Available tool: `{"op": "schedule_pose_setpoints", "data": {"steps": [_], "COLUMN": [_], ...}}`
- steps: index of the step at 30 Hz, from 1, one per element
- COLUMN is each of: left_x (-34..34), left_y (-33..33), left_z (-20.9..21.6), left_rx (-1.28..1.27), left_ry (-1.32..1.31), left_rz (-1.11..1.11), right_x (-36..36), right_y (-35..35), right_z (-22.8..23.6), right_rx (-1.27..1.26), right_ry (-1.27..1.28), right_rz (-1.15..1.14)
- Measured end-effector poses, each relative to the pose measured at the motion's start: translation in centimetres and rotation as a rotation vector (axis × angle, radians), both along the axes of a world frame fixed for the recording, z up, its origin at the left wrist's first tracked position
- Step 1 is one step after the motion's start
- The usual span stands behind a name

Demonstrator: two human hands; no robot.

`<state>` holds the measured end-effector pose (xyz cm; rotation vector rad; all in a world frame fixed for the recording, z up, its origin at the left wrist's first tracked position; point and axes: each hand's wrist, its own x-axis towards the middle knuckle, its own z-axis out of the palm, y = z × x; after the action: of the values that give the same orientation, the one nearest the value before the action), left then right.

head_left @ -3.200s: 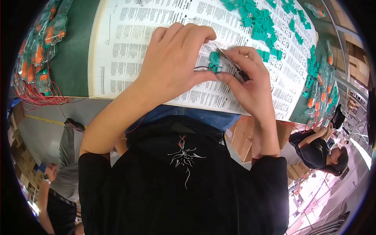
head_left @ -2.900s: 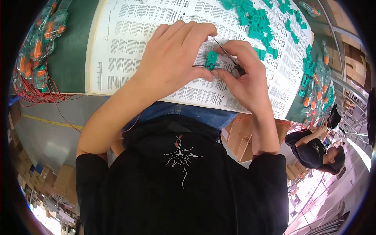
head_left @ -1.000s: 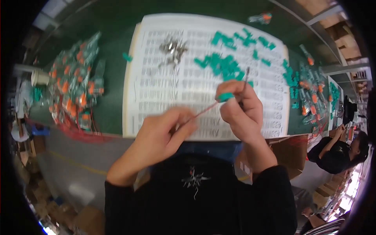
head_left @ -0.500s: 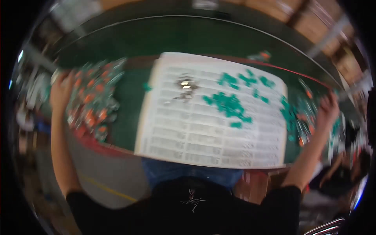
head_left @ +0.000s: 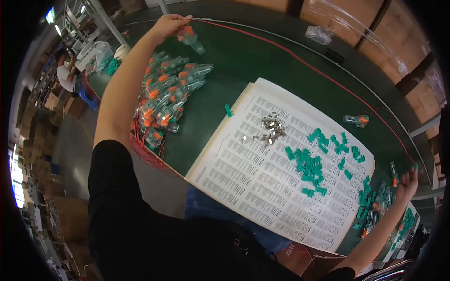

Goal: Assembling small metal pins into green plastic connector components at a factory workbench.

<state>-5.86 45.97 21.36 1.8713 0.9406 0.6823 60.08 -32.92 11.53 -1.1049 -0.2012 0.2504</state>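
Note:
A long red wire (head_left: pixel 300 60) spans in an arc above the far side of the table, from one hand to the other. At the far left, my left hand (head_left: pixel 169 27) pinches one end of it. A clear plastic housing with orange parts (head_left: pixel 190 38) hangs just below those fingers; whether it is gripped too is hidden. On the right, my right hand (head_left: pixel 407 186) is closed at the wire's other end, with a small green plastic piece (head_left: pixel 416 166) at its fingertips. Under my left forearm lies a heap of similar clear-and-orange housings (head_left: pixel 168 89) with red wires.
A printed white sheet stack (head_left: pixel 234 175) bears green plastic pieces (head_left: pixel 307 166) and small shiny metal parts (head_left: pixel 273 129). One housing (head_left: pixel 356 120) lies beyond it; more sit near my right forearm. Cartons (head_left: pixel 347 18) stand behind the table. Another person (head_left: pixel 67 75) sits far left.
The view has turned and sharpened. My left hand has moved up and away past the heap, and my arms now spread wide with the red wire drawn out between them.

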Motion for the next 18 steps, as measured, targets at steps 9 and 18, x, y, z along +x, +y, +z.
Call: {"op": "schedule_pose_setpoints", "data": {"steps": [9, 18], "left_x": [-0.9, -8.1], "left_y": [3.5, -17.4], "left_z": [-8.1, -13.3], "left_rx": [0.754, 0.999], "left_ry": [0.258, 0.799], "left_rz": [0.338, 0.049], "right_x": [-5.3, -26.6], "right_y": [29.4, 36.0], "right_z": [2.5, -1.2], "right_rx": [-0.357, -0.548], "right_ry": [-0.191, -0.695], "right_rz": [0.235, 0.764]}}
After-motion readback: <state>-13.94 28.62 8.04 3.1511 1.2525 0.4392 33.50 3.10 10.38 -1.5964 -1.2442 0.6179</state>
